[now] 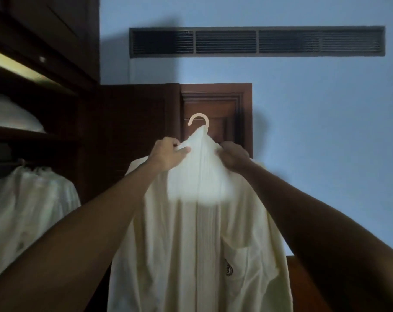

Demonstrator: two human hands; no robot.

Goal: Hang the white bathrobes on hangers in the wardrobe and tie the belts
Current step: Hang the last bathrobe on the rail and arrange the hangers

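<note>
Gripping the bathrobe (197, 233) collar, left hand (168, 154) and right hand (232, 155) set apart, a tug could slide it off the hanger (198, 120).

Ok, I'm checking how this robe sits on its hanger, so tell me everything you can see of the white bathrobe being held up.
The white bathrobe of soft, ribbed-looking cloth hangs front-on from a pale plastic hanger whose hook alone shows above the collar. Its front edges meet in a straight vertical line. A chest pocket with a dark embroidered emblem sits at lower right of the picture. The left hand and the right hand each pinch the cloth by the collar. No belt can be seen. The lower hem is out of frame.
</note>
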